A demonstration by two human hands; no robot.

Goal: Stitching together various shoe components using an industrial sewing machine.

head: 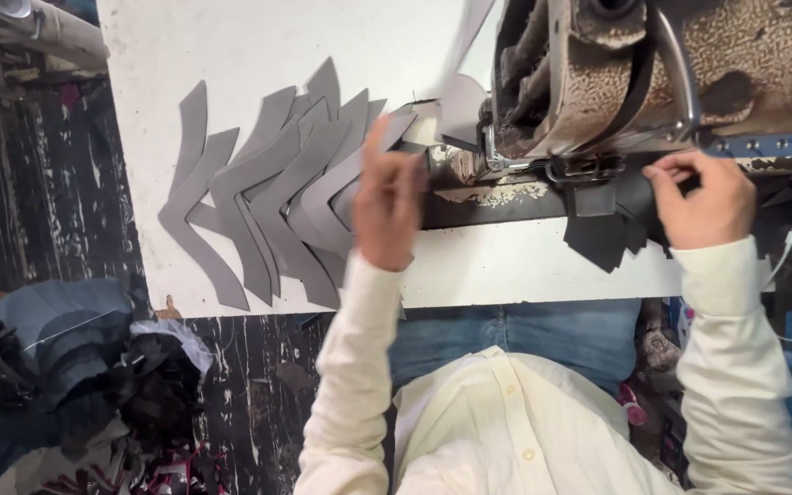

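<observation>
Head view: two hands work at an old sewing machine (653, 73), grey cut pieces fanned beside them.

At centre frame the left hand (389, 206) stands raised with fingers loosely extended and the forefinger up; whether it pinches anything cannot be told, though it overlaps the right end of the fan of grey boomerang-shaped pieces (268, 197). That fan lies on the white table (258, 46), spreading left of the left hand, which is clearly the nearer hand; each piece is a chevron with its long axis running roughly top to bottom of the frame. At right, the right hand (703, 202) is curled, fingertips pinched on dark material (602, 234) under the machine head.
</observation>
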